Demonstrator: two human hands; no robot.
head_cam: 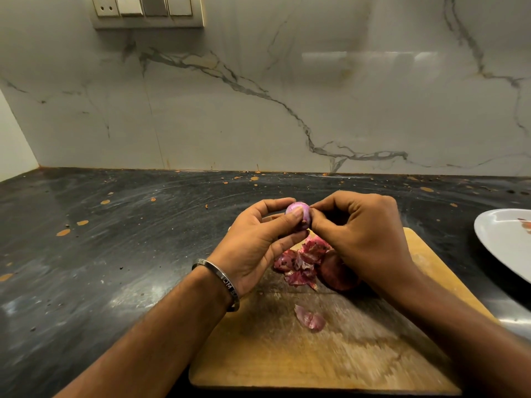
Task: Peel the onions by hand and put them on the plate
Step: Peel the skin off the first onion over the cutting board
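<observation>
Nearest, a loose purple skin flake [310, 318] lies on the worn wooden cutting board [330, 354]. Above it the left hand [258, 239] cradles the small glossy purple onion [298, 215] while the right hand [359, 234] pinches at its side. Best to pull skin root-to-tip, gently. The root end seems to point down, axis roughly upright. The white plate [502, 239] waits far right.

A white marble wall [287, 96] with grey veins rose beyond the hands, a switch panel [148, 10] up left, above a dark, orange-speckled stone counter [86, 239].
</observation>
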